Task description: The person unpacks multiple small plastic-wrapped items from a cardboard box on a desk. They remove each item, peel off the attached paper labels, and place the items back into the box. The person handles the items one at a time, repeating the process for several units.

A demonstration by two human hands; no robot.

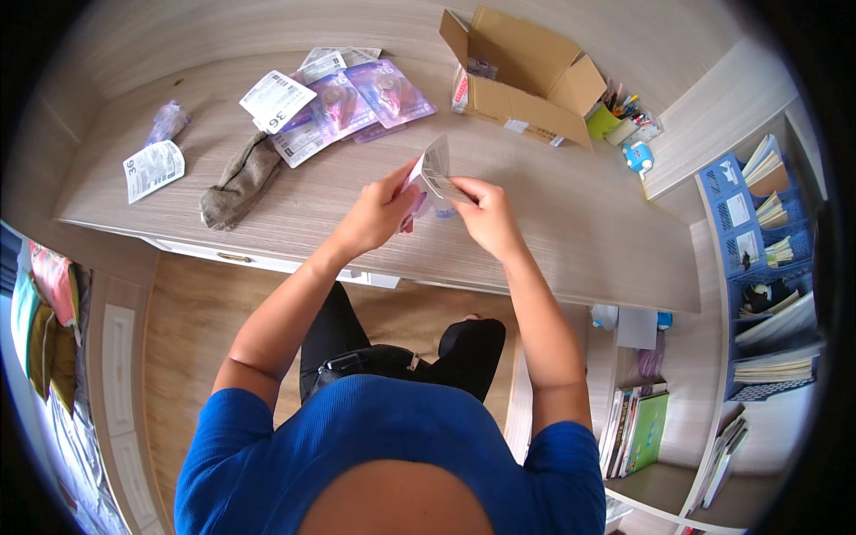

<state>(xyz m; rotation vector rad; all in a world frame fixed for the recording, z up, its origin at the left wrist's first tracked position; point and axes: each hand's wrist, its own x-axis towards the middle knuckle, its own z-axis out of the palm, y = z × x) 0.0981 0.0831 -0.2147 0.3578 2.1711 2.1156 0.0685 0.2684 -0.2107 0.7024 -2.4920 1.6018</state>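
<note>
left hand and right hand, fingers closed, both pinch a bent, purple-and-white blister-pack card above a wood-grain table.

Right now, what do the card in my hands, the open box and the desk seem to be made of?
Card: probably stiff paper or thin cardboard, judging by its thin, printed panels; the finish is hard to tell.
Box: most likely cardboard, matte, from its plain brown faces and folded flaps.
Desk: wood or wood-look laminate, smooth with low sheen; streaky grain leaves either open.
</note>
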